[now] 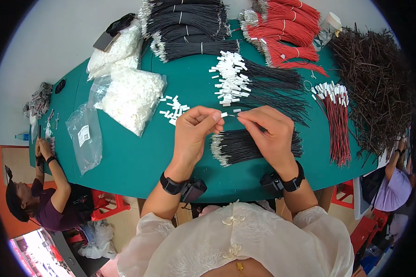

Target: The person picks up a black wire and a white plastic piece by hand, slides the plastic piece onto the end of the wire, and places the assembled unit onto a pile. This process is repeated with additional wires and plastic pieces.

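Embroidered white blouse fabric (pixel 235 240) sits closest to my camera; beyond it, above the green surface (pixel 136 161), I have the left hand's (pixel 192 131) thumb and forefinger pinched on a white connector housing (pixel 224 115). My right hand (pixel 273 131) has its fingers clamped on a thin dark wire (pixel 234 116), its tip pointing toward that housing, and a bundle of black wires (pixel 247 145) lies between the forearms.

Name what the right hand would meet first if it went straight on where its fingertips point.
Probably the small white connector held by the left hand: it lies just beyond the tip of the thin wire pinched in the right hand, though depth is unclear.
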